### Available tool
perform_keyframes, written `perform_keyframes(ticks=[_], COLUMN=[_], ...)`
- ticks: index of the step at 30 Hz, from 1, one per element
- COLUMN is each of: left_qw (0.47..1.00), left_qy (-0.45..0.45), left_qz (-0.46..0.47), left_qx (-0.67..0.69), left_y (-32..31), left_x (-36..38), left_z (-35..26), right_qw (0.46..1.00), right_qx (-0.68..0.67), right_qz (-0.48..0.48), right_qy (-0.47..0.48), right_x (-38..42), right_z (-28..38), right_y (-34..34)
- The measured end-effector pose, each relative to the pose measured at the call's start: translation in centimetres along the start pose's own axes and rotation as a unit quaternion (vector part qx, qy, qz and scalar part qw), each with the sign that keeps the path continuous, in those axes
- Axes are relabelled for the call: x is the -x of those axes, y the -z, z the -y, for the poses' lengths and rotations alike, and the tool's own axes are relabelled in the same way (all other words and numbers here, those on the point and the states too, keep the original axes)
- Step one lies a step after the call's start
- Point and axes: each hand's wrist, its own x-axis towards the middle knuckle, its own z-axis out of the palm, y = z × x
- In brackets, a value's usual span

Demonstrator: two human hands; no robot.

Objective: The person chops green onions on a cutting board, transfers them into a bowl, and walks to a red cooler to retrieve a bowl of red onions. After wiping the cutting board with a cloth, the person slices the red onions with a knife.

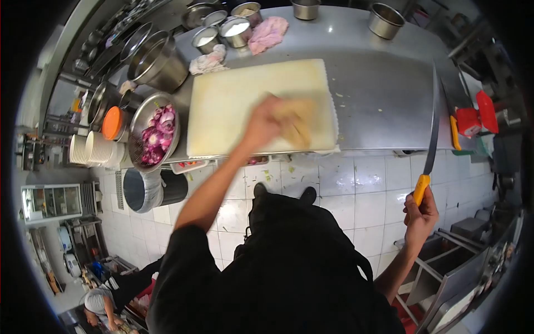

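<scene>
My left hand, smeared by motion, is on a yellowish cloth over the right part of a large cream cutting board. The cloth is blurred too, and my fingers look closed on it. Out to the right, past the table's front edge, my right hand grips a long kitchen knife by its yellow handle. Its blade points away from me, reaching over the steel table. A white towel edge shows under the board's right side.
Left of the board, a steel colander holds peeled red onions. Steel pots and a pink cloth stand behind. A yellow-handled tool and a red scale lie right. A bin is below; another person works lower left.
</scene>
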Motion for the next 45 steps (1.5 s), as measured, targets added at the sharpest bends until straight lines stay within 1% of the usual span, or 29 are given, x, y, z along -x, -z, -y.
perform_keyframes(ticks=[1, 2, 3, 4, 5, 6, 8, 9, 11, 12, 15, 18, 19, 21, 22, 23, 24, 26, 28, 30, 33, 34, 36, 39, 41, 43, 45], left_qw=[0.977, 0.952, 0.882, 0.849, 0.819, 0.831, 0.855, 0.859, 0.900, 0.916, 0.870, 0.791, 0.800, 0.778, 0.767, 0.751, 0.780, 0.820, 0.795, 0.817, 0.799, 0.793, 0.776, 0.731, 0.740, 0.747, 0.772], left_qy=[-0.076, -0.060, -0.121, -0.014, 0.067, 0.055, 0.038, 0.018, 0.025, 0.027, 0.085, 0.189, 0.250, 0.209, 0.187, 0.184, 0.172, 0.154, 0.112, 0.073, 0.020, 0.010, -0.009, -0.115, -0.140, -0.174, -0.178], left_qz=[-0.083, -0.127, -0.144, -0.215, -0.257, -0.264, -0.270, -0.255, -0.250, -0.248, -0.301, -0.220, -0.174, -0.186, -0.191, -0.221, -0.161, -0.033, 0.025, 0.078, 0.107, 0.113, 0.130, 0.196, 0.242, 0.253, 0.232], left_qx=[-0.182, -0.272, -0.432, -0.482, -0.509, -0.486, -0.442, -0.443, -0.356, -0.313, -0.381, -0.538, -0.517, -0.562, -0.583, -0.595, -0.580, -0.551, -0.596, -0.567, -0.591, -0.599, -0.616, -0.643, -0.612, -0.590, -0.565], left_y=[3.0, 6.4, 10.3, 10.6, 10.9, 10.9, 9.0, 8.0, 6.7, 6.8, 7.1, 9.6, 10.5, 9.8, 8.7, 7.5, 6.3, 3.6, -1.5, -6.5, -10.2, -10.8, -11.3, -13.2, -15.0, -16.6, -18.0], left_x=[-3.0, -5.9, -9.1, -10.0, -11.3, -12.6, -14.3, -15.2, -18.2, -19.8, -22.9, -23.9, -24.5, -24.9, -25.1, -25.9, -27.6, -29.2, -30.9, -30.9, -31.1, -30.7, -29.2, -25.8, -22.5, -19.5, -11.5], left_z=[2.1, 4.3, 7.8, 8.3, 10.8, 12.4, 12.7, 12.8, 11.4, 10.6, 5.2, 5.5, 7.2, 11.8, 12.8, 13.6, 14.0, 12.3, 10.7, 9.0, 9.5, 9.3, 9.3, 8.4, 7.4, 11.4, 6.8], right_qw=[1.000, 1.000, 1.000, 0.999, 0.999, 0.998, 0.996, 0.993, 0.991, 0.992, 0.989, 0.983, 0.981, 0.972, 0.971, 0.971, 0.970, 0.968, 0.972, 0.971, 0.968, 0.969, 0.968, 0.970, 0.970, 0.972, 0.973], right_qx=[0.006, -0.002, -0.008, -0.013, -0.010, 0.017, 0.024, 0.027, 0.027, 0.018, 0.043, 0.035, 0.022, 0.024, 0.019, 0.016, 0.012, 0.018, 0.019, 0.018, 0.013, 0.008, -0.004, -0.022, -0.021, -0.024, -0.033], right_qz=[-0.002, -0.002, -0.003, -0.005, -0.018, -0.018, -0.044, -0.061, -0.076, -0.071, -0.107, -0.141, -0.154, -0.185, -0.186, -0.188, -0.192, -0.194, -0.180, -0.183, -0.179, -0.186, -0.199, -0.190, -0.193, -0.194, -0.193], right_qy=[-0.016, -0.020, -0.025, -0.029, -0.049, -0.052, -0.079, -0.092, -0.108, -0.098, -0.091, -0.109, -0.115, -0.146, -0.147, -0.150, -0.149, -0.158, -0.148, -0.154, -0.174, -0.164, -0.150, -0.150, -0.144, -0.129, -0.124], right_x=[0.3, 0.5, 0.9, 1.3, 1.9, 2.5, 3.8, 4.6, 5.3, 5.7, 7.0, 8.2, 8.6, 9.4, 9.5, 9.7, 9.7, 9.9, 9.8, 9.4, 9.3, 9.2, 9.7, 9.9, 9.5, 9.3, 9.5], right_z=[0.2, -0.2, -1.1, -1.8, -2.2, -2.2, -2.6, -2.7, -3.2, -3.9, -4.3, -4.4, -4.9, -5.2, -5.5, -5.8, -6.2, -6.3, -6.3, -6.1, -4.7, -4.9, -5.6, -5.8, -5.9, -5.7, -5.5], right_y=[0.3, 0.7, 1.1, 1.6, 2.0, 2.3, 2.9, 3.5, 4.4, 5.3, 7.1, 8.3, 8.5, 8.7, 8.8, 8.9, 9.0, 8.9, 8.8, 8.5, 8.1, 8.2, 8.2, 8.5, 8.4, 8.3, 8.1])
